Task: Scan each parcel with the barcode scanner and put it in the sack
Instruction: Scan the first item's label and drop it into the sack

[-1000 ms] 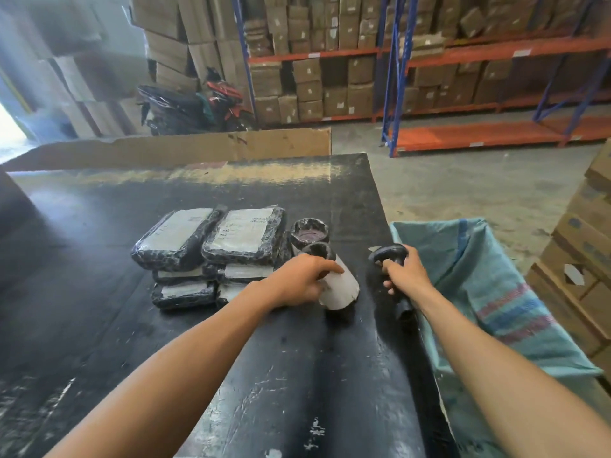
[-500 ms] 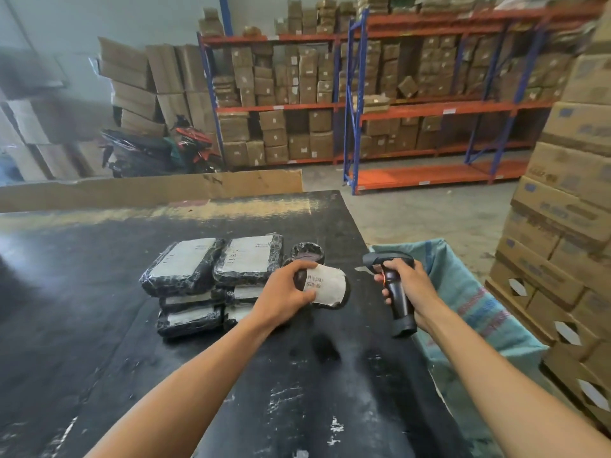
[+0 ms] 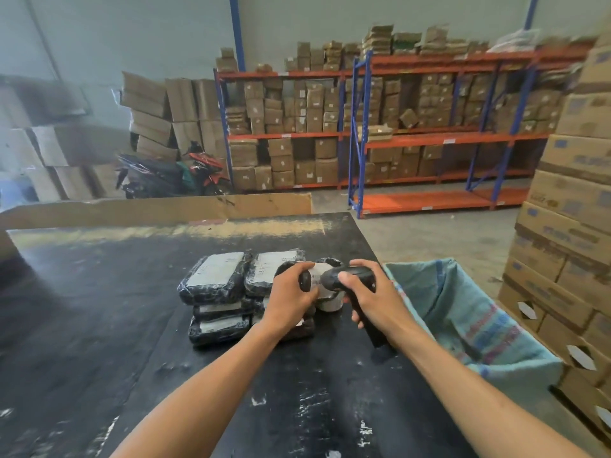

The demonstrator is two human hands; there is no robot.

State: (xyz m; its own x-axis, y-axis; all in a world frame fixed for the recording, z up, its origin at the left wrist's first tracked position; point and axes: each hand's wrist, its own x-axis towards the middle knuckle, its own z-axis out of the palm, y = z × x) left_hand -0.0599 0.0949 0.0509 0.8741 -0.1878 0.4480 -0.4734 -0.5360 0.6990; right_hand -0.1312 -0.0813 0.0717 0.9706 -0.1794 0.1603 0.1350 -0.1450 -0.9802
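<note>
Parcel (image 3: 314, 279), a small black-wrapped roll with a white label, is now lifted just above the stack (image 3: 228, 292), your left hand (image 3: 291, 299) curled round it. Your right hand (image 3: 370, 295) has brought the scanner (image 3: 344, 279) from beside the sack (image 3: 463, 309) right up to the label, fingers clamped on its handle. You look ready to scan; bagging comes next.

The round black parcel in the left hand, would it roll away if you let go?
Probably, on its side: the round parcel looks like a cylinder. It seems light, since the left hand lifts it alone. Its shiny wrap may be a bit slippery.
</note>
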